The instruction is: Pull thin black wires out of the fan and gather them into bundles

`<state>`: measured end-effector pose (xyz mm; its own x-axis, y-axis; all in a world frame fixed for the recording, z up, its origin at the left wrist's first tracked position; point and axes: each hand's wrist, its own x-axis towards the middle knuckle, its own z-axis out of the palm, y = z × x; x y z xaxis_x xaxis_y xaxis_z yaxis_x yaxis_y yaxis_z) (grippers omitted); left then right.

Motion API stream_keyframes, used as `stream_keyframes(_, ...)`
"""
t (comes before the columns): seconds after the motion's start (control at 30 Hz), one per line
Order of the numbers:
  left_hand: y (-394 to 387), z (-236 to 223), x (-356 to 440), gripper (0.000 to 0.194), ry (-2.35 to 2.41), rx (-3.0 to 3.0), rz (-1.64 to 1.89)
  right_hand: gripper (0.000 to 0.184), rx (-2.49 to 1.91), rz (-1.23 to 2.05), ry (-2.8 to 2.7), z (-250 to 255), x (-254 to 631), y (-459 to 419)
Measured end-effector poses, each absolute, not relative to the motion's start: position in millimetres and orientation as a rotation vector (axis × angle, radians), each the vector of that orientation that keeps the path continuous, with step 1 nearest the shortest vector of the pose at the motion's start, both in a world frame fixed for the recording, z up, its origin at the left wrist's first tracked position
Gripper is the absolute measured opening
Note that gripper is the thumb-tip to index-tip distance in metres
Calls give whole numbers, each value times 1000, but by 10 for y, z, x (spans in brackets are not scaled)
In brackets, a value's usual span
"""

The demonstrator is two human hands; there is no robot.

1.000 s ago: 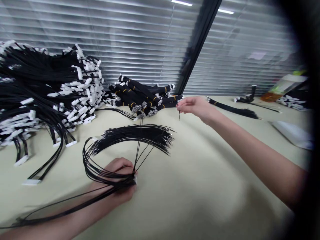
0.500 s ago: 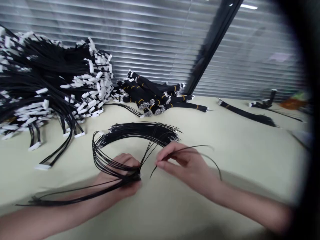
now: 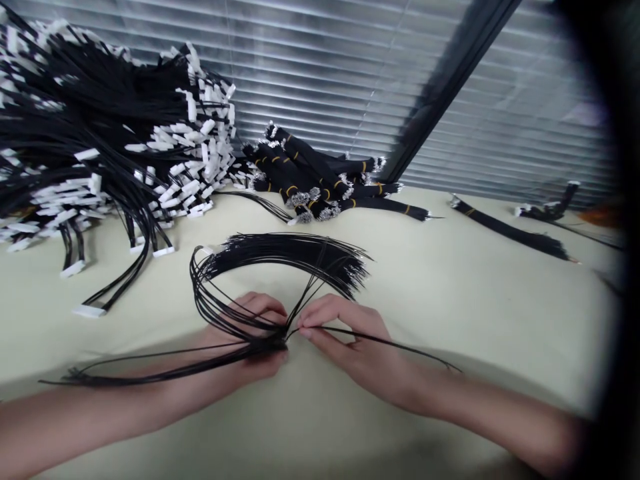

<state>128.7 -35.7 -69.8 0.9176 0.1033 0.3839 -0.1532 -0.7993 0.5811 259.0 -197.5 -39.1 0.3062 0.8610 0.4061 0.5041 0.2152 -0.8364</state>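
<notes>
My left hand (image 3: 260,333) is closed around a bunch of thin black wires (image 3: 215,360). Some of these wires trail left over the forearm, and others loop up and back. What they meet at the fingertips is mostly hidden. My right hand (image 3: 350,340) pinches a thin black wire (image 3: 395,343) between thumb and fingers, its tip right beside the left fingertips. The wire's tail runs off to the right above the wrist. Just behind both hands lies a curved bundle of loose black wires (image 3: 290,253) with shiny metal ends.
At the left rises a large pile of black cables with white connectors (image 3: 115,120). Yellow-banded wire bundles (image 3: 310,173) are stacked by the window blinds (image 3: 310,67). Another bundle (image 3: 510,227) lies on the pale table (image 3: 475,313) to the right.
My right hand has moved left, bringing the wire's tip up to my left hand. The wire's tail now lies straighter. The whole view has shifted slightly.
</notes>
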Motion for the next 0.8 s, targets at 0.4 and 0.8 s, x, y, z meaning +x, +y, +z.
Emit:
stream_keyframes(0.4, -358, -657, 1279, 21, -64, 2449, 540, 5, -1710, 443, -1395, -351, 2576, -1954)
stream_keyframes(0.8, -390, -648, 1247, 25, -6, 2491, 504, 12, -1726, 219, -1579, -457, 2555, -1947)
